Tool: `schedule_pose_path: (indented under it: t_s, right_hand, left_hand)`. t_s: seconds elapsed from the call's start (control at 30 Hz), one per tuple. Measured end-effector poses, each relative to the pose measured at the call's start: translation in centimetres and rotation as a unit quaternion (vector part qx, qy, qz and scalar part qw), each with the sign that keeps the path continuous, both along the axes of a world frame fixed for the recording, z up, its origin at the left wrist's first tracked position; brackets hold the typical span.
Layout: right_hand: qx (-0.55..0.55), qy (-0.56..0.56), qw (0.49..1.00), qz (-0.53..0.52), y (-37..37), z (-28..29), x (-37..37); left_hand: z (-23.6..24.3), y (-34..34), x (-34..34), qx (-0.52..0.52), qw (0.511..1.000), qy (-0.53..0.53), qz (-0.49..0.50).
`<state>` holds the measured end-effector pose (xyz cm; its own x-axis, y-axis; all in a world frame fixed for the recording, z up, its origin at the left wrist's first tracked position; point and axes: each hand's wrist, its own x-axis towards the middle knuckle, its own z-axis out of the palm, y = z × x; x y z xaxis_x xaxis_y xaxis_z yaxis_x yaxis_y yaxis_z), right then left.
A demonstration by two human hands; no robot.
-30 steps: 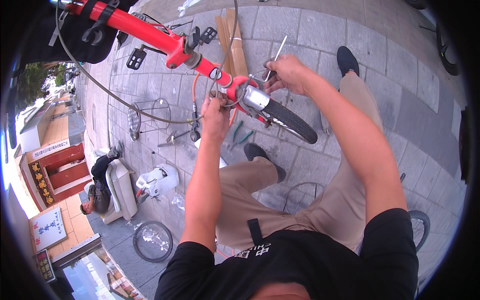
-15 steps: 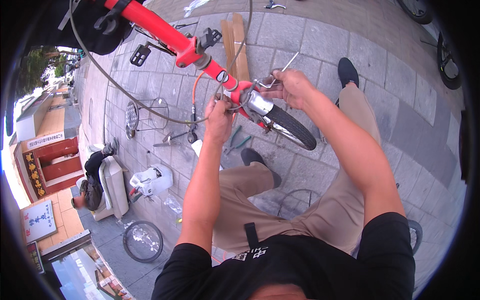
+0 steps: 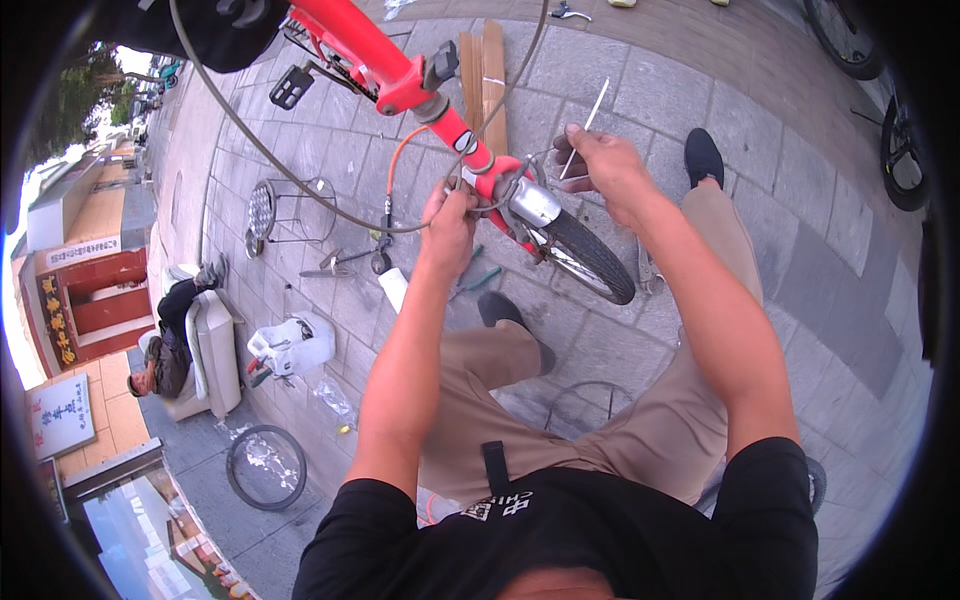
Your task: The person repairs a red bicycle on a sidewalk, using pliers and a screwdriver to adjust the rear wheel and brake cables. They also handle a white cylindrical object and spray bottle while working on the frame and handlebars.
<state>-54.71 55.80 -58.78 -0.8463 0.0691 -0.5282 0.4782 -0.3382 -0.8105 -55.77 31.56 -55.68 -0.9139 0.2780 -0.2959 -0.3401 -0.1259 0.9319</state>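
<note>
Before me, a red bicycle (image 3: 365, 45) is slanting over paving (image 3: 780, 235), its front wheel (image 3: 590, 255) angling between dark shoes (image 3: 703, 158). The left hand (image 3: 450, 228) is pinching a cable (image 3: 400, 230) beside the fork (image 3: 495, 180); the right hand (image 3: 612, 170) is holding a slim rod (image 3: 601, 100) in narrowed fingers, risking a drop should they be loosening.

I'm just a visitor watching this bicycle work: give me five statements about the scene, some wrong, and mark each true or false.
1. The right hand holds a thin, pale rod. True.
2. The left hand rests on the front tyre. False: it is up beside the frame, away from that tyre.
3. A green-handled tool lies on the paving. True.
4. The bicycle frame is blue. False: it is red.
5. The person wears a black top. True.
</note>
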Motion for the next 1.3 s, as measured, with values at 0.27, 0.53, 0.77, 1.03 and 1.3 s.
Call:
schedule_pose_path:
  t_s: [0.27, 0.53, 0.77, 1.03, 1.3]
  right_hand:
    - [-0.044, -0.006, 0.999, 0.030, 0.1, 0.5, 0.0]
    - [-0.022, -0.039, 0.999, 0.004, -0.4, -0.3, -0.1]
    - [-0.040, -0.042, 0.998, -0.003, -0.1, -0.6, -0.4]
    - [-0.036, -0.047, 0.998, 0.004, 0.1, -0.8, -0.4]
    - [-0.084, -0.089, 0.992, 0.014, 0.1, -0.9, -1.4]
  left_hand:
    - [-1.3, -0.9, -0.1, -0.021, 0.999, -0.013, 0.023]
    - [-2.0, -1.3, -0.3, -0.022, 1.000, -0.014, 0.014]
    - [-2.6, -1.7, -0.3, -0.020, 0.999, -0.027, 0.035]
    - [-1.4, -1.0, -0.1, -0.042, 0.999, -0.018, 0.029]
    - [-1.3, -0.8, -0.1, -0.024, 0.999, -0.016, 0.026]
